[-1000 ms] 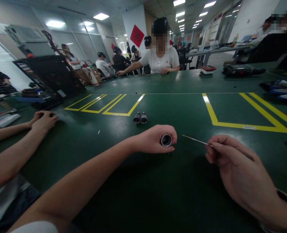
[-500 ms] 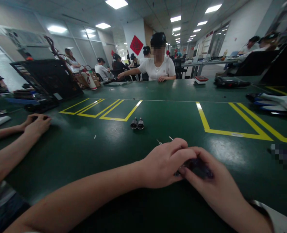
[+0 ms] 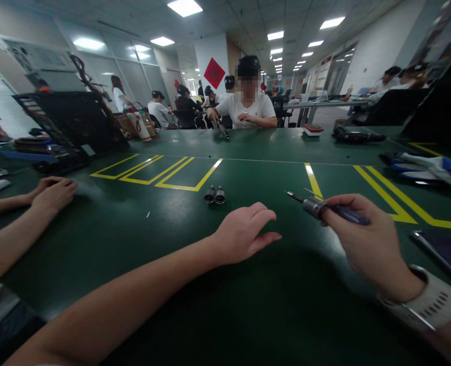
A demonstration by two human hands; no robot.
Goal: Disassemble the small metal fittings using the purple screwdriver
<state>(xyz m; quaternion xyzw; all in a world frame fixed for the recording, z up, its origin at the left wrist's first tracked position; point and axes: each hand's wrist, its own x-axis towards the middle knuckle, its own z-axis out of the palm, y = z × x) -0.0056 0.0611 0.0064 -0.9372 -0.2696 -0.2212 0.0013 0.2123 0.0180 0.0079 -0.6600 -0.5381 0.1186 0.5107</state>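
Observation:
My right hand (image 3: 366,234) is closed around a screwdriver with a dark purple, see-through handle (image 3: 350,214). In the same grip, just ahead of the fingers, is a silver metal socket (image 3: 312,206) with a slim stem pointing left. A thin metal shaft shows behind it; the fingers hide how these parts meet. To the left, my left hand (image 3: 244,233) hovers over the green table, empty, thumb and fingers apart. Beyond it two similar metal sockets (image 3: 214,195) stand side by side, touching or nearly so, wide ends toward me.
Yellow tape (image 3: 179,187) marks boxes on the green table (image 3: 164,284). A dark flat device (image 3: 444,254) and blue-white gloves (image 3: 425,170) lie at right, a power tool (image 3: 357,135) behind. A co-worker's hands (image 3: 55,193) rest at left; another person (image 3: 248,107) sits opposite.
My hands were together around the screwdriver and have parted. The right has moved up and right with the screwdriver and socket; the left has let go. The person opposite has drawn a dark tool closer.

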